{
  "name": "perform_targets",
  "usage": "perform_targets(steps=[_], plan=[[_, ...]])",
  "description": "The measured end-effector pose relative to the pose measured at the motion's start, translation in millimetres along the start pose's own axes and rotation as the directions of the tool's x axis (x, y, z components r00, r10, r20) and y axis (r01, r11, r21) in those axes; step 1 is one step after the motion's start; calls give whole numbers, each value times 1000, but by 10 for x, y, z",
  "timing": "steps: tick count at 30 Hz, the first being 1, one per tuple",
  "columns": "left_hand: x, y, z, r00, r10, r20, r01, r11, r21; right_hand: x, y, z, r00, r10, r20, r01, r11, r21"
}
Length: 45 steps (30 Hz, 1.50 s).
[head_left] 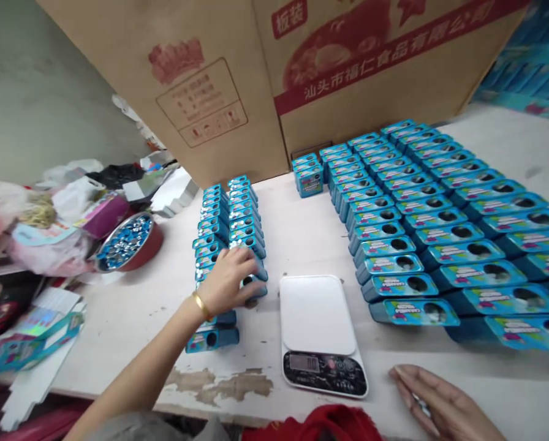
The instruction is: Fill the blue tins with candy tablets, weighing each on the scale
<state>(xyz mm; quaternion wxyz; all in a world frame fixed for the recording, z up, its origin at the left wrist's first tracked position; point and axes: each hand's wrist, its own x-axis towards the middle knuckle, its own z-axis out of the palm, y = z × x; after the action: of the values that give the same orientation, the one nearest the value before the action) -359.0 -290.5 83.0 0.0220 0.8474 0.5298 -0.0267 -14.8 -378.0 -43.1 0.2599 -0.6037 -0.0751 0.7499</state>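
My left hand, with a gold bangle at the wrist, reaches over the two left-hand columns of small blue boxes. Its thumb and fingers close around one blue box near the front of the right column; the hand hides part of it. Low on the right, my right hand is cupped, fingers pressed together, with a small silvery-white bit showing in the palm that I cannot identify. Between the hands lies a white kitchen scale with a black display panel and nothing on its plate.
Many blue boxes with round holes stand in rows at the right. A red-sided bowl of small blue-and-silver pieces sits at the left, near plastic bags and papers. Large cardboard cartons close off the back.
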Motion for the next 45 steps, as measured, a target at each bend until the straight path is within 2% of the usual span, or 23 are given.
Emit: perform_targets(steps=[3, 6, 9, 13, 17, 20, 23, 26, 28, 30, 33, 38, 41, 45], plan=[[-393, 152, 252, 988, -153, -22, 154, 976, 157, 2, 31, -4, 998, -64, 26, 66, 996, -55], [-469, 272, 372, 978, -187, -95, 204, 953, 225, -1, 71, -9, 989, -138, 57, 142, 987, -81], [-375, 460, 220, 986, -94, -136, 121, 972, 202, -6, 91, -6, 969, -215, 118, 229, 965, -124], [-86, 791, -23, 994, 77, -74, -63, 983, 173, 0, 88, -2, 935, -281, 217, 320, 931, -174], [239, 1039, 48, 974, 227, 13, -225, 958, 178, 25, 86, -13, 922, -298, 248, 348, 919, -186], [363, 1090, 137, 961, 271, 52, -275, 950, 150, 44, 88, -27, 925, -300, 234, 346, 919, -191], [340, 1032, 115, 963, 269, -14, -268, 963, 36, 45, 84, -52, 929, -291, 229, 335, 924, -183], [185, 919, 79, 966, 140, -218, -180, 968, -176, 30, 75, -81, 936, -278, 214, 318, 931, -179], [18, 855, 133, 942, -41, -333, -79, 938, -338, 10, 71, -92, 944, -264, 197, 296, 943, -153], [-186, 824, 280, 904, -225, -365, 27, 880, -475, -28, 67, -89, 953, -241, 183, 261, 961, -92], [-511, 846, 634, 871, -399, -287, 161, 783, -601, -127, 41, -61, 970, -179, 162, 186, 982, -30], [-903, 951, 1215, 835, -539, -106, 332, 649, -685, -339, -66, 21, 983, -111, 143, 131, 982, -139], [-1000, 979, 1408, 818, -574, -33, 380, 583, -718, -426, -145, 82, 977, -135, 165, 168, 964, -208], [-1033, 968, 1499, 818, -575, -8, 391, 565, -726, -495, -278, 208, 961, -209, 179, 260, 904, -340]])
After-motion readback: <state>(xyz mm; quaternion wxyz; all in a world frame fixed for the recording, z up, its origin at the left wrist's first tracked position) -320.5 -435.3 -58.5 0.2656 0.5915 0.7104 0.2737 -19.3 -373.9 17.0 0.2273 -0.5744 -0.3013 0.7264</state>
